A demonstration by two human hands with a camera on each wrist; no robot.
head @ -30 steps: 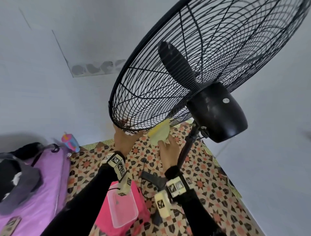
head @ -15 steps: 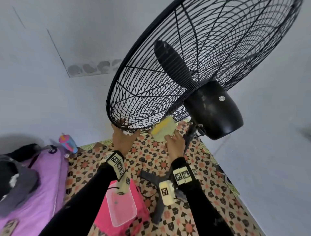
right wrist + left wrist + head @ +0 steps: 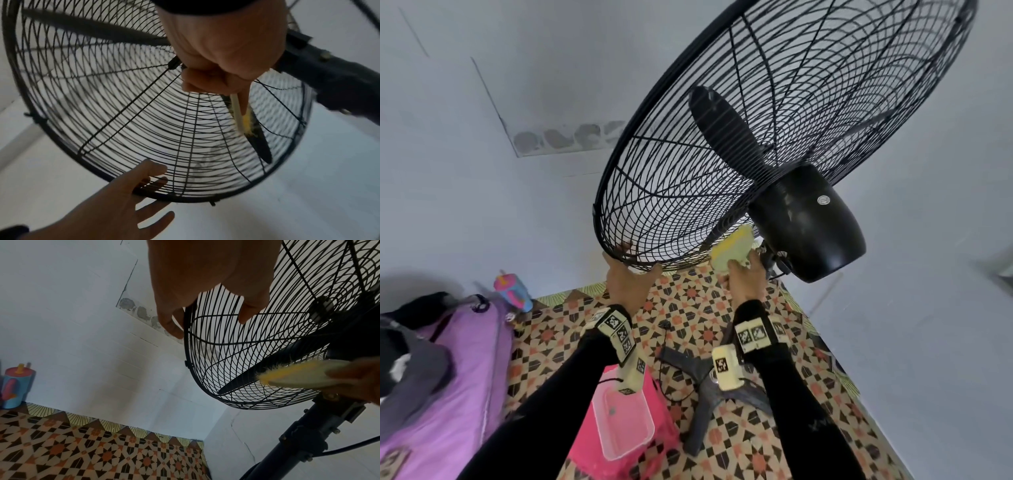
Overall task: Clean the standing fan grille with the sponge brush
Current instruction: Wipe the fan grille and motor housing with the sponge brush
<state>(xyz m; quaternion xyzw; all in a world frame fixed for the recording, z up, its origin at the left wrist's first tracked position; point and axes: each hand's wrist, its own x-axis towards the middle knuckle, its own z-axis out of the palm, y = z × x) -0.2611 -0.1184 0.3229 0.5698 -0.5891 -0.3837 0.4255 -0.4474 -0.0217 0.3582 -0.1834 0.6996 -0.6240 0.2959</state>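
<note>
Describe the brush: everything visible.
The brush is small and flat, with a pale cream-green body and a yellow sponge face fringed with fuzzy fibres. The right hand grips its near end. It is tilted up, its yellow face against the lower back of the grille, beside the motor housing.

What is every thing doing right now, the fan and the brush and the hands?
fan grille: tilted, held at its lower rim.
fan blade: sharp, looks still.
sponge brush: pressed against the grille near the motor.
left hand: gripping the rim.
right hand: holding the brush.
pink tub: on the floor, open.
</note>
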